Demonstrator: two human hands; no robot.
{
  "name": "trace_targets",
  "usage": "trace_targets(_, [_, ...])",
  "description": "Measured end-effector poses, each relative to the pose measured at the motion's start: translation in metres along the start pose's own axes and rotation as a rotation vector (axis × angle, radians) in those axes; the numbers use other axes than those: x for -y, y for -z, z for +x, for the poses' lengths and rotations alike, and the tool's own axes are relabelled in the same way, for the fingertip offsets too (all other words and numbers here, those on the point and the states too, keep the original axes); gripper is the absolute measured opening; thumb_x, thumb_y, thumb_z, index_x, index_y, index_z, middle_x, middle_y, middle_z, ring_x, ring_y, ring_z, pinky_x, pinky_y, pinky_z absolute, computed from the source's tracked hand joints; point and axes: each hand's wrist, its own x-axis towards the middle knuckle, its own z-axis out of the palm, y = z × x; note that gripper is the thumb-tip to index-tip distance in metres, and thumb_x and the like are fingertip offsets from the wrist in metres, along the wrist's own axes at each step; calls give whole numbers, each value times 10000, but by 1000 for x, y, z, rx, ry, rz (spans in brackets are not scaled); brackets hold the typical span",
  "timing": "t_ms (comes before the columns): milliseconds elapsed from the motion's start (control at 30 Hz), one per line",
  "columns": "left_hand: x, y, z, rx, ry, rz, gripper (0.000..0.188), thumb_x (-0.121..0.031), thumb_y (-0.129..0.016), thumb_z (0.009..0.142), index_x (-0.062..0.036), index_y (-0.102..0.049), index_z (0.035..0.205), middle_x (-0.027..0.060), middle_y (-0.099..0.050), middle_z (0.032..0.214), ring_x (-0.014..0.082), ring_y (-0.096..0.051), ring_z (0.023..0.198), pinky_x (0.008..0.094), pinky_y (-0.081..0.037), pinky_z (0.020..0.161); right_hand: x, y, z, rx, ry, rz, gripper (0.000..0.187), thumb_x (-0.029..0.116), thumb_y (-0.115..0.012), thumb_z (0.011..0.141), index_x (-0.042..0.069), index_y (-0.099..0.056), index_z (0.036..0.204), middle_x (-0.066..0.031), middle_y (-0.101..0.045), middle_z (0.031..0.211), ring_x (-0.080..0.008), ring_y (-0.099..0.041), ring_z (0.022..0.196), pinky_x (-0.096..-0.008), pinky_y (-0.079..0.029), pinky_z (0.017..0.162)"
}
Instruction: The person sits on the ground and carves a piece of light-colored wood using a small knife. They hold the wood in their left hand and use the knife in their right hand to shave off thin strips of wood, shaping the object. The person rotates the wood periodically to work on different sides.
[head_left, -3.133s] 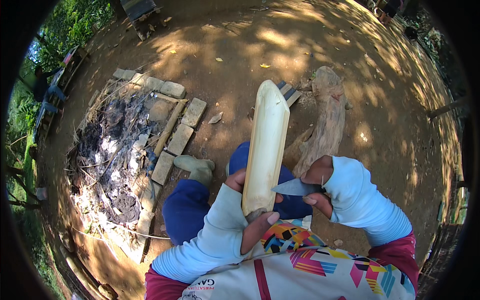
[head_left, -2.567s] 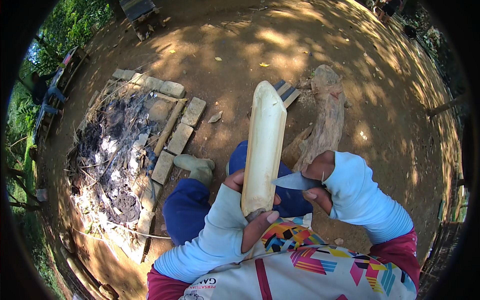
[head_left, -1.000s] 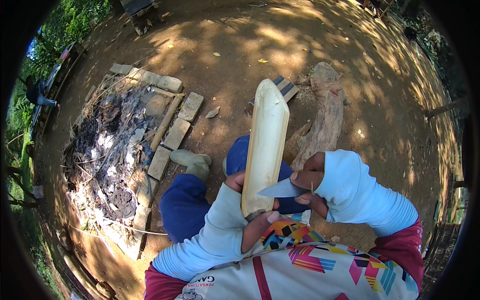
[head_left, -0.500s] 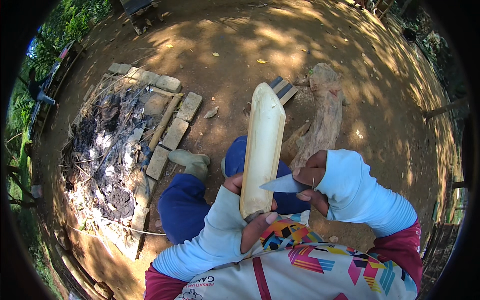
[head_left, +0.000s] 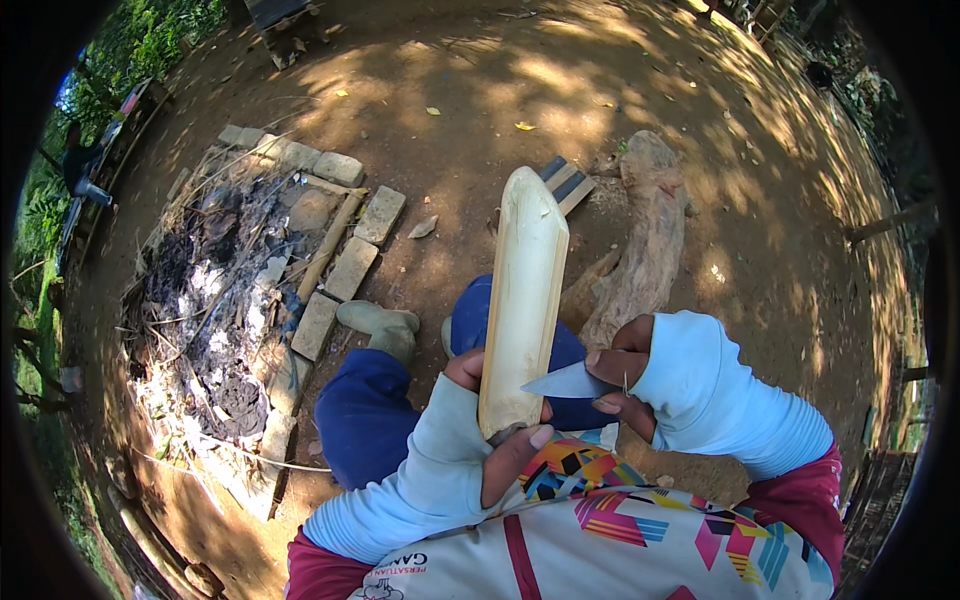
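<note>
Hands (head_left: 505, 450) around pale wood slab (head_left: 523, 300) and knife (head_left: 570, 382)

Single head view, looking steeply down, close over the lap and dirt ground (head_left: 700, 120)

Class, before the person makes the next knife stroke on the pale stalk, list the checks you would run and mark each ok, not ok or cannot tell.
1. Left hand grips the lower end of the pale stalk: ok.
2. Right hand closed on the knife: ok.
3. Blade tip touches the stalk's lower right edge: ok.
4. Left thumb lies just under the blade, likely in its path: not ok.
5. Blade sharpness: cannot tell.
6. Knees in blue trousers lie under the stalk: not ok.
</note>
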Motion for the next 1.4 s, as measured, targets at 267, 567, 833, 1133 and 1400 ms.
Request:
trace_targets(267, [-3,1,1,-46,43,-19,587,-8,-676,873,20,-316,1336,102,-580,1069,120,-609,953,276,-510,853,1,0,2,5,27,-41,236,273,-584,927,96,-666,1060,-95,-651,742,-261,-659,604,-401,-521,526])
trace_targets(567, [0,3,-1,-56,81,-102,609,-1,-676,872,16,-307,1356,91,-579,1080,121,-612,960,271,-512,867,-3,-14,7,-59,-17,-52,345,283,-479,1017,44,-698,900,-46,-597,572,-192,-652,571,-333,-524,555])
trace_targets(833, [0,3,-1,-61,99,-166,598,-1,-670,878,13,-306,1352,84,-595,1035,120,-610,954,270,-511,856,-4,-14,11,-118,-24,-53,342,319,-555,999,19,-695,916,-34,-613,567,-170,-632,535,-288,-500,521])
trace_targets(1133, [7,4,-3,-16,6,-61,564,-10,-665,887,12,-311,1325,88,-606,1016,114,-601,943,263,-497,840,-10,-16,15,-262,2,-81,401,356,-539,995,2,-694,887,-60,-629,576,-160,-687,618,-293,-521,587])
trace_targets(1400, [-2,1,-3,-22,39,-92,568,-44,-684,868,9,-310,1293,100,-594,998,130,-576,921,278,-469,847,-11,-2,19,-325,31,-82,262,299,-660,922,48,-701,985,-115,-658,702,-255,-669,635,-323,-508,575])
